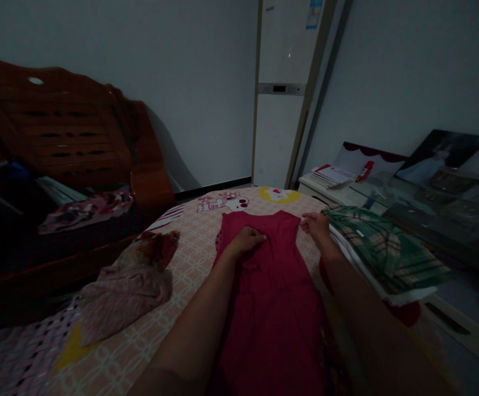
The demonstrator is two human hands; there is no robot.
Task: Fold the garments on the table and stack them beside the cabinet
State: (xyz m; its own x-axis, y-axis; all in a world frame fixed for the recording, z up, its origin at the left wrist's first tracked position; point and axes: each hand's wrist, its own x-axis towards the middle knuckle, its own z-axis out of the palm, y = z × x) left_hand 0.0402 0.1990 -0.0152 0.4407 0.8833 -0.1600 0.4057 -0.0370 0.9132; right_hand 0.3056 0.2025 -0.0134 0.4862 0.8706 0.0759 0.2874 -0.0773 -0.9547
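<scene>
A dark pink sleeveless garment (278, 297) lies spread lengthwise on the patterned cloth (193, 258) of a rounded table. My left hand (248, 240) rests on its upper part, left of the middle, with the fingers closed together; whether they pinch the fabric is too dark to tell. At the garment's upper right corner is my right hand (315, 224), its fingers curled in. What those fingers hold, if anything, is too small to make out. The garment's lower end runs out of the frame at the bottom.
Folded green plaid cloth (387, 247) lies on white fabric at the right. Crumpled pinkish clothing (126, 297) sits on the table's left side. A wooden bench (70, 126) stands far left, and a white cabinet (330, 190) with papers and a glass top is at the right.
</scene>
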